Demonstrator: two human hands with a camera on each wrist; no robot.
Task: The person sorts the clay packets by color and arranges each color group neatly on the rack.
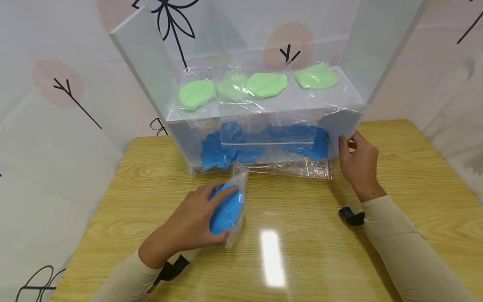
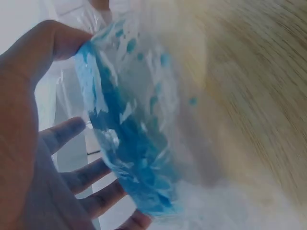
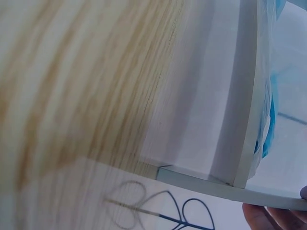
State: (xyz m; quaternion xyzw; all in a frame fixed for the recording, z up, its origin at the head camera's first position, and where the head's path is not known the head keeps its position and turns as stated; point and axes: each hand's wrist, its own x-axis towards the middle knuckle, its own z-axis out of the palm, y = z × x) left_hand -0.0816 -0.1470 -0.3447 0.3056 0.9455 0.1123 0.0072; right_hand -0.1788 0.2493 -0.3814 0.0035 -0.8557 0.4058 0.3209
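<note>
My left hand point(image 1: 185, 220) holds a clear plastic bag with a flat blue lump point(image 1: 226, 209) in it, above the table in front of a white shelf. In the left wrist view, thumb and fingers span the edges of this blue bag point(image 2: 129, 129). At the right, my right hand point(image 1: 360, 165) grips the lower front edge of the white shelf's side panel point(image 1: 377, 54). The right wrist view shows only fingertips point(image 3: 276, 218) against the panel's edge. On the upper board lie bagged green lumps point(image 1: 267, 84); bagged blue lumps point(image 1: 260, 142) fill the lower compartment.
The white shelf stands at the back of a wood-grain table point(image 1: 302, 235). Empty-looking bag ends point(image 1: 294, 167) hang over the shelf's lower front edge. Behind it hangs a pale cloth point(image 1: 234, 25) with plant drawings.
</note>
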